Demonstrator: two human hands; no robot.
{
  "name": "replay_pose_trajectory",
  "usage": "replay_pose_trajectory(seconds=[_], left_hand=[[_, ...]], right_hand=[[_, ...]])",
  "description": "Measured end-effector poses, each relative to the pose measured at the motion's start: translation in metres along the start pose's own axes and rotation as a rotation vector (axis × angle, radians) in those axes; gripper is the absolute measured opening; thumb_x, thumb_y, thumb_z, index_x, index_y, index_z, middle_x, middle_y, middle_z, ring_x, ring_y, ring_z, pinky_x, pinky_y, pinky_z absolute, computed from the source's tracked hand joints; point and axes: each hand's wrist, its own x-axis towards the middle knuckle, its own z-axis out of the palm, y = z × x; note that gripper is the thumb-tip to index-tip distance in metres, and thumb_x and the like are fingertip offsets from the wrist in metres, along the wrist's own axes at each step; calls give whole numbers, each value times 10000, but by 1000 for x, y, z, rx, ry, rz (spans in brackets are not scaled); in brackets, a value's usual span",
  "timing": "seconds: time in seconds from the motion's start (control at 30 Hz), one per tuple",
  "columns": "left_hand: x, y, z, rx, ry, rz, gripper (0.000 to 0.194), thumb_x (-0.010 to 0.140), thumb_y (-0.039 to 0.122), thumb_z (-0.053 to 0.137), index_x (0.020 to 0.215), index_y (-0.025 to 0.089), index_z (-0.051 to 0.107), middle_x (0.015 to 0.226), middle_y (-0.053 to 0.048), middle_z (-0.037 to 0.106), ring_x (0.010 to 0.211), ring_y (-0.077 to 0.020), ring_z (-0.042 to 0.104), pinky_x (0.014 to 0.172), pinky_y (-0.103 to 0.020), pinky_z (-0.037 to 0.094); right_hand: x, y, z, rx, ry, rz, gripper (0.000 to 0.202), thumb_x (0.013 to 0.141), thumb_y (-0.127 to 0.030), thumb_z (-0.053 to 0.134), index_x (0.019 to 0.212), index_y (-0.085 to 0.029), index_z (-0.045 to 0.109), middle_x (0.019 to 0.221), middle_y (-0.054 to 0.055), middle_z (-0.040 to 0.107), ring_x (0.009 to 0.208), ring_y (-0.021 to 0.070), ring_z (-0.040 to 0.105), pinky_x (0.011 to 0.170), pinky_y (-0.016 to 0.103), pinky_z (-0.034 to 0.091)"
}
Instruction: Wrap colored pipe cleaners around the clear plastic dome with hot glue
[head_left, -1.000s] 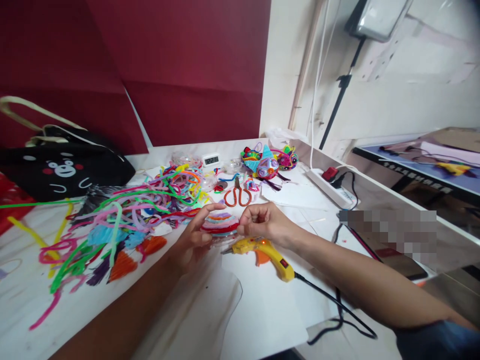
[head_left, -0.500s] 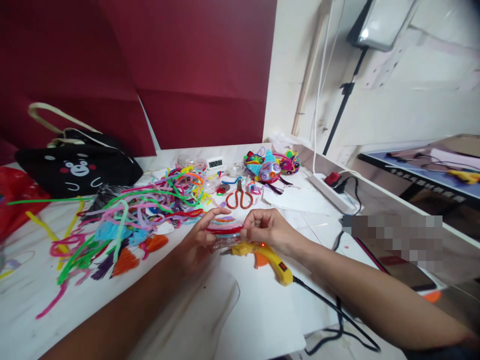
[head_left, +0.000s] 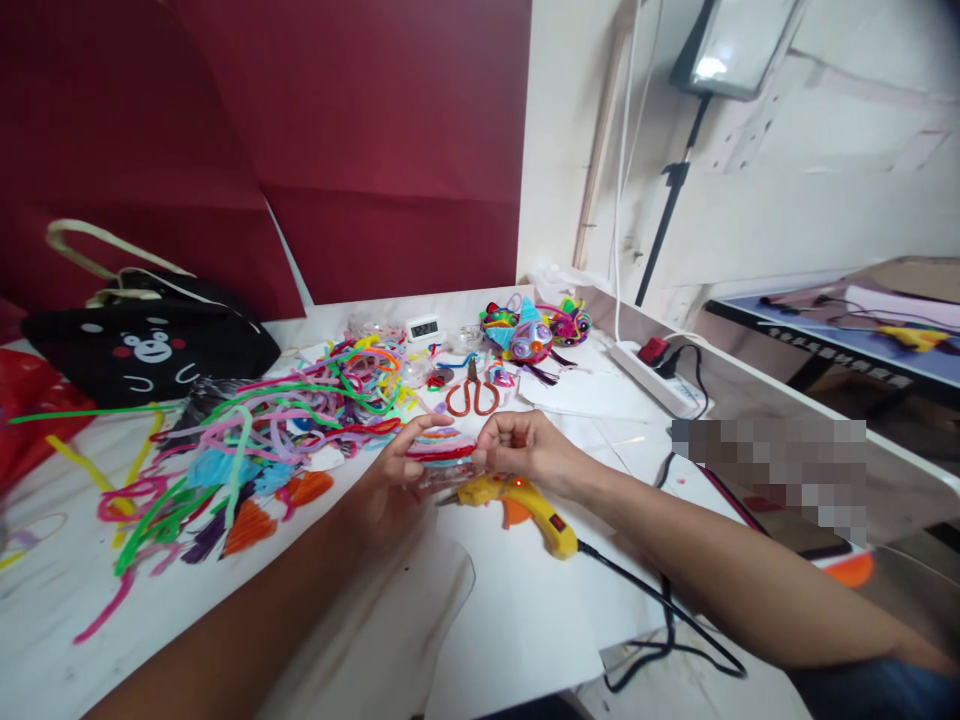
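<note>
Between my hands is a clear plastic piece with rows of coloured pipe cleaners (head_left: 444, 450) across it, red, pink, blue and orange. My left hand (head_left: 394, 470) grips its left side, thumb and fingers around it. At its right end, my right hand (head_left: 517, 445) pinches the red pipe cleaner, fingers curled. Just below lies a yellow glue gun (head_left: 551, 518) with an orange trigger and a lit red light, its nozzle pointing left. Orange-handled scissors (head_left: 472, 392) rest beyond my hands.
A heap of pipe cleaners and tassels (head_left: 247, 440) spreads to the left, before a black bag (head_left: 150, 340). Decorated balls (head_left: 525, 335) and a small clock (head_left: 424, 328) stand at the back. A power strip (head_left: 660, 380) and the glue gun's cord (head_left: 652, 590) lie right.
The whole view has shifted slightly, so things appear a little further left. Both hands keep their hold on the striped piece, with hardly any visible movement.
</note>
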Motion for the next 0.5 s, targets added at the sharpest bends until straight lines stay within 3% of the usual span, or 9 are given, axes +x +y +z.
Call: replay_pose_trajectory(seconds=[0.13,0.5], left_hand=[[0,0,-1,4,-13,-19,562,645,257,672,1183,239,509,932,-35,762,874,-256,717,791,-363,522],[1,-1,-6,-43,-59,-15,604,643,194,656,1221,191,480,969,-68,769,881,-219,729,822,-319,541]], right_hand=[[-1,-2,1,-14,17,2,311,562,-318,854,661,-149,612,523,-41,610,453,71,501,459,191,379],[1,1,5,71,63,35,356,486,-297,884,641,-142,604,508,-47,618,441,64,515,464,183,404]])
